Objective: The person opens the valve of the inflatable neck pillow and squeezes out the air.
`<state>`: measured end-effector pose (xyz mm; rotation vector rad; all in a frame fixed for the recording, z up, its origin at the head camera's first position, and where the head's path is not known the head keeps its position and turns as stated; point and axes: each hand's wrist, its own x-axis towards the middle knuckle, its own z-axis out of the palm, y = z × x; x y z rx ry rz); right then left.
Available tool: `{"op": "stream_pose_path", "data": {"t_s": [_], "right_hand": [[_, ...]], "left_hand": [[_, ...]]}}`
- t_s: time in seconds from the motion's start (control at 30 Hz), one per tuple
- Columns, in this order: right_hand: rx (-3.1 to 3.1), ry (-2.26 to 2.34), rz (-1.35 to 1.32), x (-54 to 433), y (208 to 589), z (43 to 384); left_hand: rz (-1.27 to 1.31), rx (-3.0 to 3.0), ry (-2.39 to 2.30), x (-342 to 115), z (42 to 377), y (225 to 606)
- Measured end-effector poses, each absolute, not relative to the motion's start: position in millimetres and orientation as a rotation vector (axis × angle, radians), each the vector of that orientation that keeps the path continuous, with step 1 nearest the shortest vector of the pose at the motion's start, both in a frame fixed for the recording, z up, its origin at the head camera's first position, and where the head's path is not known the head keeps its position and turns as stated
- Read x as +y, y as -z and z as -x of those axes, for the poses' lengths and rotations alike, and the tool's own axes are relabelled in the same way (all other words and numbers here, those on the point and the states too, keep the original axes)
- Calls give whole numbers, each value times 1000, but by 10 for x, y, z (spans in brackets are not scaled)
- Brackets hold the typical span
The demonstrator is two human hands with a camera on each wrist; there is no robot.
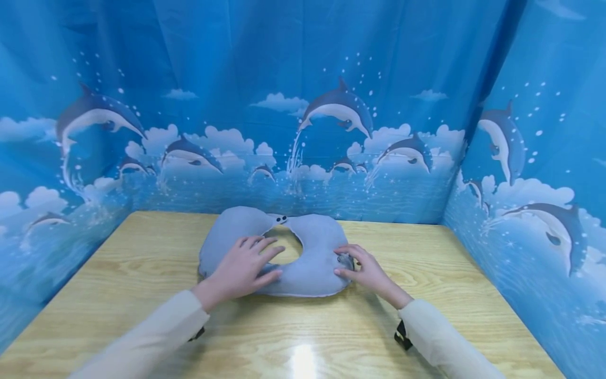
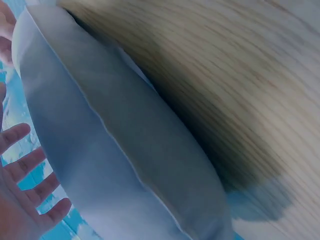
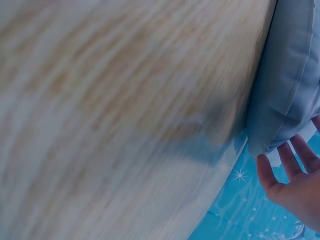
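A grey U-shaped neck pillow lies on the wooden table, its two ends at the back, close together around a central opening. Over its left and front part my left hand is spread, fingers apart and thumb extended; the left wrist view also shows these fingers apart, beside the pillow's seamed side. My right hand is at the pillow's right edge, thumb and forefinger on either side of a small dark grey patch. In the right wrist view its fingertips touch the pillow's end, fingers loosely bent.
The light wood-grain table extends around the pillow. Behind it and along both sides hangs a blue curtain printed with dolphins and clouds. Two black dots mark a strip between the pillow's ends.
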<state>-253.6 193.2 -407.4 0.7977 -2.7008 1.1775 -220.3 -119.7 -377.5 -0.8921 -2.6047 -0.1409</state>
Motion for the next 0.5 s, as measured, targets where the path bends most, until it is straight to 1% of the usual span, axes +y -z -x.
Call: {"op": "stream_pose_path", "data": {"t_s": [0.27,0.5], "right_hand": [[-2699,-1158,-819,1924,4096,2541],[-2719,-1146,-816,1924,4114,2542]], "left_hand": [[981,-2559,174,-888,2203,3832],[959,-2552,177,-643,2230,3868]]}}
